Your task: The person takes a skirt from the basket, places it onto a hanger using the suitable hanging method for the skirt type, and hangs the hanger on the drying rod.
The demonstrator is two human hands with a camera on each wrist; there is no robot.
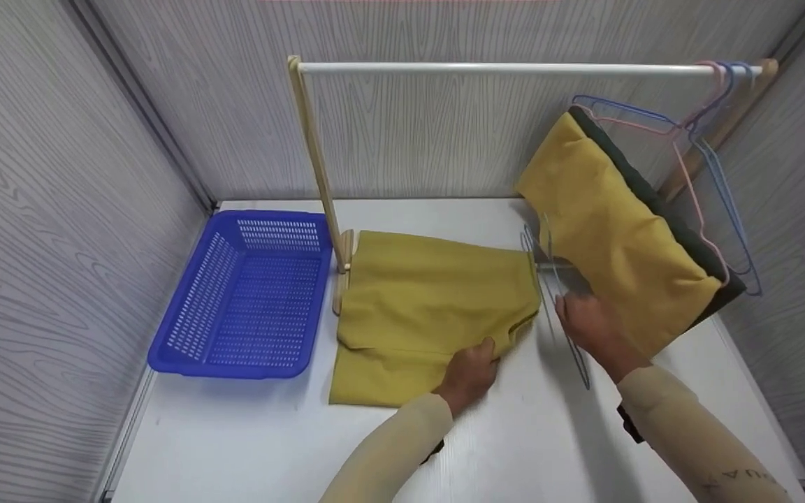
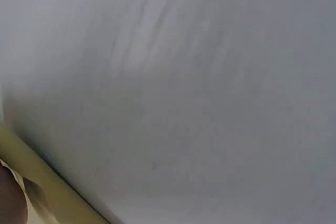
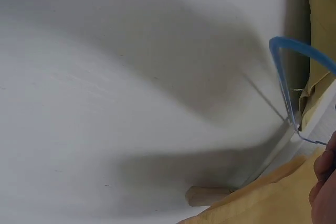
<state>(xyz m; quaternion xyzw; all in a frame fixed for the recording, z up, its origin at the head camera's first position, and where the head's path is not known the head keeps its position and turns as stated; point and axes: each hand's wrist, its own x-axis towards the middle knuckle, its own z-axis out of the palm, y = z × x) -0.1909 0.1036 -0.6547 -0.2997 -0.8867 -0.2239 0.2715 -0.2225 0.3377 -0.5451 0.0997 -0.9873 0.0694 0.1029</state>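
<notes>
A mustard-yellow folded garment (image 1: pixel 437 293) lies flat on the white table in the head view. My left hand (image 1: pixel 471 370) pinches its near right corner, where the fabric lifts into an open fold. In the left wrist view only a strip of that garment (image 2: pixel 50 184) and a fingertip (image 2: pixel 11 198) show at the lower left. To the right of the cloth, my right hand (image 1: pixel 590 325) grips a thin blue wire hanger (image 3: pixel 302 46), held tilted beside the garment's right edge. Part of the hanger is hidden by the fingers.
A white-railed rack (image 1: pixel 514 68) with wooden posts spans the back. On its right end hang pink and blue hangers (image 1: pixel 731 188) bearing a yellow garment (image 1: pixel 612 209) and a dark green one (image 1: pixel 643 185), close by my right forearm. A blue basket (image 1: pixel 315 307) stands at left.
</notes>
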